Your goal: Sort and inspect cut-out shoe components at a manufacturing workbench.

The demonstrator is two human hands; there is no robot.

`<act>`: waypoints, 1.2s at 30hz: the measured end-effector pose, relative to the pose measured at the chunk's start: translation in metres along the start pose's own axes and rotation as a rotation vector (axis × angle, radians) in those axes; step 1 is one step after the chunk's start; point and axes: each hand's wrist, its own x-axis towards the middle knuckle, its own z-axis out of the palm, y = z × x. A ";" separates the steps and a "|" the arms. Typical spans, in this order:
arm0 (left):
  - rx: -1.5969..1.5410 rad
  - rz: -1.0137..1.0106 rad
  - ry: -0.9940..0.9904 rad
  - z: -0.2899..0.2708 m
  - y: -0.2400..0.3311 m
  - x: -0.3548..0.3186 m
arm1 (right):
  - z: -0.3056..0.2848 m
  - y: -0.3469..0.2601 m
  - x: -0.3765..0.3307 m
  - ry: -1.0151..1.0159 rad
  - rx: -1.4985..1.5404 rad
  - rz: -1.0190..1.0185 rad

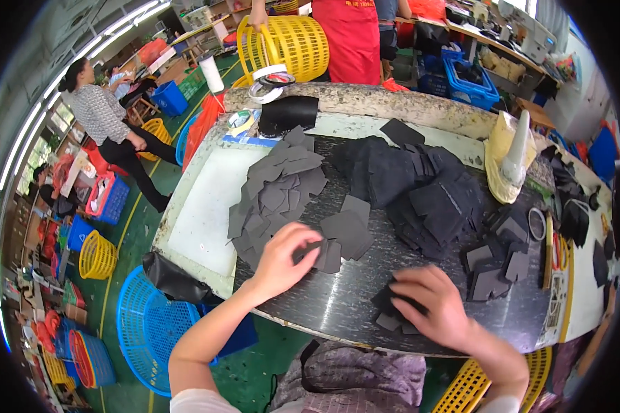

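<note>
At the near edge of a dark, streaked work board (296,306), my left hand (282,260) is curled with a small dark cut piece (306,252) between thumb and fingers. It is beside a loose group of grey cut pieces (348,233). A larger heap of grey pieces (275,182) lies beyond it. My right hand (430,303), slightly blurred, has its fingers bent over a black cut piece (384,299). Under that piece, a few grey pieces (393,323) stick out. Farther off lies a big pile of black pieces (420,189).
More dark pieces (492,268) lie at the right. Tape rolls (272,79) sit on the far ledge, and a white horn-shaped object (515,151) stands far right. A blue basket (145,323) is on the floor. A person in a red apron (344,41) holds a yellow basket (296,48).
</note>
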 end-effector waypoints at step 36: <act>-0.269 -0.065 -0.001 0.005 0.034 -0.006 | 0.023 -0.070 -0.041 -0.250 0.476 -0.518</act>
